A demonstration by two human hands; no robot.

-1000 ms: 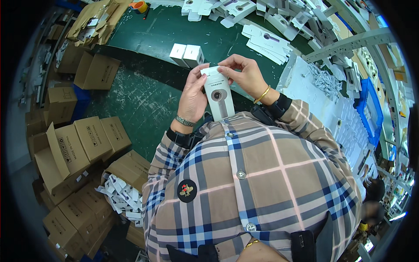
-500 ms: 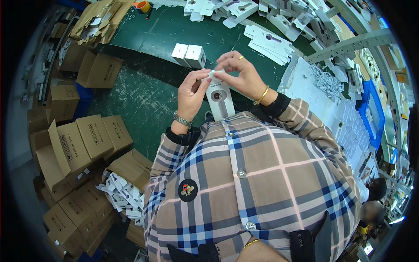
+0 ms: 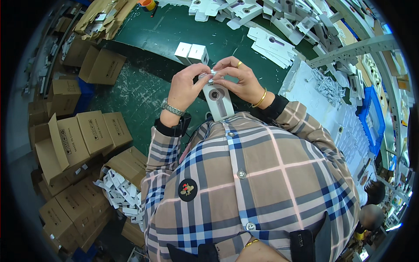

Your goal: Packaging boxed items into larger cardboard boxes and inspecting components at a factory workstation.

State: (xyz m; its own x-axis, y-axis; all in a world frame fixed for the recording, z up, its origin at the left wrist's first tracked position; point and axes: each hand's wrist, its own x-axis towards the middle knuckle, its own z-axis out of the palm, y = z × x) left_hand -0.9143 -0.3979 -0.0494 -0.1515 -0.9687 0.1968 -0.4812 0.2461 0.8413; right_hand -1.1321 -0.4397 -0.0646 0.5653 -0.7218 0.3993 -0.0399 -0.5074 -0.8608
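Note:
A white box (image 3: 221, 106) printed with a dark round picture stands between my body and the green table (image 3: 152, 30), its lower end against my shirt. At its far end, my left hand (image 3: 185, 87) pinches the white end flaps with thumb and fingers. My right hand (image 3: 241, 82) closes on the same end from the other side, fingertips meeting the left ones. The fingers partly hide the flaps, so I cannot tell how far they are folded. Just beyond my left hand, two white boxes (image 3: 183, 51) stand side by side at the table's edge.
Flat white cartons (image 3: 273, 47) lie at the right of the table, with a heap of cartons (image 3: 288, 24) behind. A blue tray (image 3: 371, 118) and tangled white pieces (image 3: 327, 83) are at right. Brown cardboard boxes (image 3: 72, 142) and a carton full of white boxes (image 3: 122, 192) crowd the left.
My left hand has shifted left and its wrist has turned. The right fingers have come down and closed on the box's far end, beside the left fingertips.

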